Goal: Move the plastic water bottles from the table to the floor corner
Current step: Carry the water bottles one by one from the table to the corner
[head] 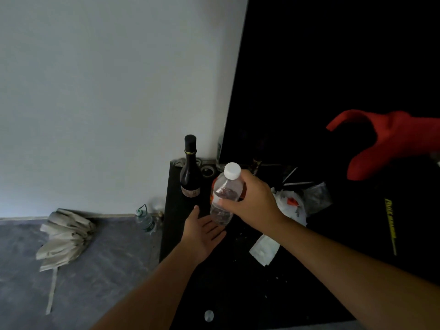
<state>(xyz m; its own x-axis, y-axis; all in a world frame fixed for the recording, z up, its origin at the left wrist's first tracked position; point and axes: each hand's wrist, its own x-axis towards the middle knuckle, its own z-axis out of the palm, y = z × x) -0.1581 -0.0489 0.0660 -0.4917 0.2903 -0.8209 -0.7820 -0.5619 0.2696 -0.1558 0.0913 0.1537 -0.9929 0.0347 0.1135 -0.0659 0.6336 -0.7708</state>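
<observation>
On the floor by the wall corner a plastic bottle already lies, likely the drop-off spot. The left hand waits palm-up and empty under the water bottle, seemingly ready to receive it. The right hand grips that bottle around its middle, tilted above the dark surface, beside a dark glass bottle.

Right hand reaches forward, fingers wrapped around a clear water bottle. Left hand sits just below, palm up, fingers spread loose.
</observation>
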